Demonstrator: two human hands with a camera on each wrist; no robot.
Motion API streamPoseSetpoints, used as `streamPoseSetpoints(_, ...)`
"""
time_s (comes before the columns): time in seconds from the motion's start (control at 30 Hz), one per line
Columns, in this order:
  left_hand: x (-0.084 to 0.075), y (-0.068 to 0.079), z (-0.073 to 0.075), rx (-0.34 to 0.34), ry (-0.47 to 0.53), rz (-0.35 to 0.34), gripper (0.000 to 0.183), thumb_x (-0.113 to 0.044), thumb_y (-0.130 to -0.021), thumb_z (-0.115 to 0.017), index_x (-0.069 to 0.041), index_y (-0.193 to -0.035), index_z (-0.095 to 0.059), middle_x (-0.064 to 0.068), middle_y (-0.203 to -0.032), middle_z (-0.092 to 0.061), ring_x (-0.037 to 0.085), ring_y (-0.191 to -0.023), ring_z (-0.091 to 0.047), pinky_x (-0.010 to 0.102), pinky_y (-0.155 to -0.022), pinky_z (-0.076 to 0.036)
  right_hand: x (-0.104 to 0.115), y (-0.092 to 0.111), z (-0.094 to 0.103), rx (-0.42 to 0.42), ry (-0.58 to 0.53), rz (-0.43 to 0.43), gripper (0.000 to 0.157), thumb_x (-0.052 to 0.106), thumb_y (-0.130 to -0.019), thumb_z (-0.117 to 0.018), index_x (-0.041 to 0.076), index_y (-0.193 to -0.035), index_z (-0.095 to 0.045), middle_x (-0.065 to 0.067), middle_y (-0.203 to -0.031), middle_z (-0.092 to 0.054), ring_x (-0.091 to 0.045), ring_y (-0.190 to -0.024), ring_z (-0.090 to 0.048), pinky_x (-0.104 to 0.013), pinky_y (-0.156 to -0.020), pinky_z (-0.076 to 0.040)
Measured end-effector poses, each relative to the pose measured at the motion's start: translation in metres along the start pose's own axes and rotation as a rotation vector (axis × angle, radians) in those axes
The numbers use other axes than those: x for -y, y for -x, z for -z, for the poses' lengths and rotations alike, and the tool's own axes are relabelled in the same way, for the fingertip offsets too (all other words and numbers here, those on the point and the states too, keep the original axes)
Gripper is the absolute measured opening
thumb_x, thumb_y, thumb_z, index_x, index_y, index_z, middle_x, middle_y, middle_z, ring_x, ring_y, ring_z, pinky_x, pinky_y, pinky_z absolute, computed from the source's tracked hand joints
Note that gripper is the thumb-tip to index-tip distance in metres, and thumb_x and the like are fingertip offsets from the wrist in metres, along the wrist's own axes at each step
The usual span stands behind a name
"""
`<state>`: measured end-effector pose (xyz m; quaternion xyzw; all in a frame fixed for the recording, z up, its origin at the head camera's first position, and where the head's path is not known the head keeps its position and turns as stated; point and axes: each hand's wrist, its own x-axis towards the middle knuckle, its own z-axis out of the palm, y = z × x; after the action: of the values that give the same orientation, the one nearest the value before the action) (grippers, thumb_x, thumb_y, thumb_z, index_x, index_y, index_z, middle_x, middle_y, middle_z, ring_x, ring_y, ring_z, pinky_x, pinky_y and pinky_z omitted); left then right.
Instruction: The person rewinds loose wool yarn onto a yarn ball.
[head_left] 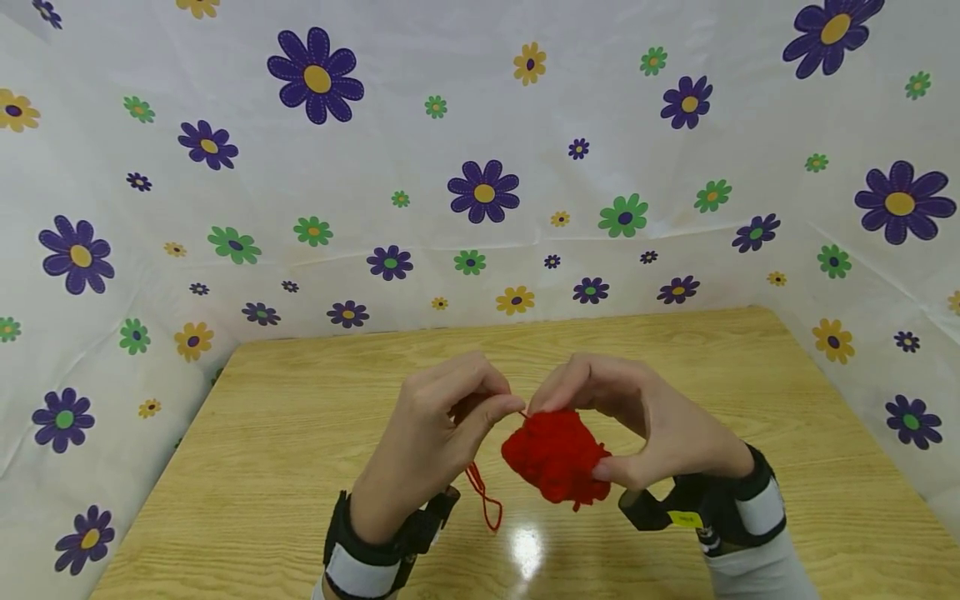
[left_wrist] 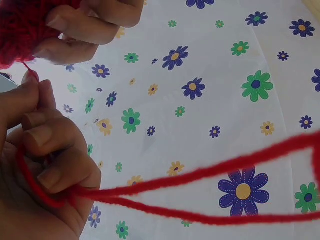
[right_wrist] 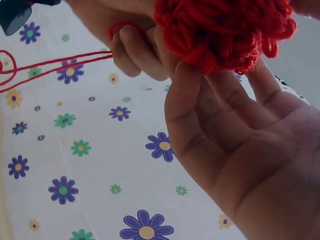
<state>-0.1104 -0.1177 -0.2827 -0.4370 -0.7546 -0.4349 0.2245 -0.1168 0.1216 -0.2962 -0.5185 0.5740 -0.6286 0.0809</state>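
Note:
A bunched red piece of knitted or crocheted yarn work (head_left: 557, 457) is held above the table by my right hand (head_left: 637, 417), thumb at its lower right edge and fingers behind its top. My left hand (head_left: 442, 425) pinches a strand of red yarn (left_wrist: 31, 70) between thumb and forefinger, close to the piece's upper left. The other left fingers curl round more of the strand, seen in the left wrist view. From that hand a loop of yarn (head_left: 487, 504) hangs down. In the right wrist view the piece's looped, bumpy surface (right_wrist: 220, 35) rests against the right fingertips.
A wood-grain table (head_left: 315, 400) lies under both hands. White cloth with purple, green and yellow flowers (head_left: 483, 192) hangs behind it and at both sides. Each wrist wears a dark strap with a camera (head_left: 435, 517).

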Motion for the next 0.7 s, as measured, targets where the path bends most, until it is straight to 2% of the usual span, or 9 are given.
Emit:
streamPoseSetpoints(0.2,0.0004,-0.0002,-0.0004,0.006,-0.015,-0.001,0.012,-0.001,-0.085,-0.071,-0.008,-0.087,-0.062,-0.002,-0.071,-0.051,0.006,-0.060,-0.041,0.019,-0.050,-0.038,-0.0015,-0.0008,0.0049,-0.010,-0.048,0.106,0.049,0.009,-0.084,-0.068,0.007,-0.130,-0.052,-0.014,-0.124,-0.058,-0.034,-0.109,-0.057,-0.052,-0.089,-0.047)
streamPoseSetpoints(0.4,0.0017,-0.0009,-0.0030,0.014,-0.018,-0.023,0.010,-0.001,-0.087,-0.069,-0.008,-0.088,-0.062,-0.001,-0.071,-0.050,0.006,-0.059,-0.041,0.018,-0.050,-0.037,-0.0025,-0.0024,0.0078,-0.033,-0.071,0.174,0.051,0.013,-0.089,-0.067,0.006,-0.136,-0.048,-0.013,-0.127,-0.058,-0.031,-0.110,-0.057,-0.049,-0.090,-0.048)
streamPoseSetpoints(0.57,0.0026,-0.0005,-0.0042,0.018,-0.017,-0.034,0.007,-0.005,-0.091,-0.066,-0.007,-0.088,-0.061,-0.001,-0.071,-0.049,0.006,-0.059,-0.040,0.017,-0.050,-0.035,-0.0015,-0.0026,0.0085,-0.055,-0.103,0.191,0.048,0.012,-0.090,-0.065,0.006,-0.135,-0.049,-0.013,-0.128,-0.057,-0.031,-0.112,-0.057,-0.048,-0.089,-0.049)
streamPoseSetpoints(0.7,0.0024,-0.0014,-0.0047,0.020,-0.033,-0.045,0.009,-0.001,-0.089,-0.068,-0.007,-0.087,-0.061,-0.001,-0.071,-0.050,0.006,-0.059,-0.041,0.017,-0.050,-0.036,0.0005,-0.0011,0.0088,-0.083,-0.138,0.166,0.046,0.010,-0.090,-0.065,0.006,-0.133,-0.048,-0.014,-0.127,-0.057,-0.031,-0.110,-0.059,-0.048,-0.086,-0.050)
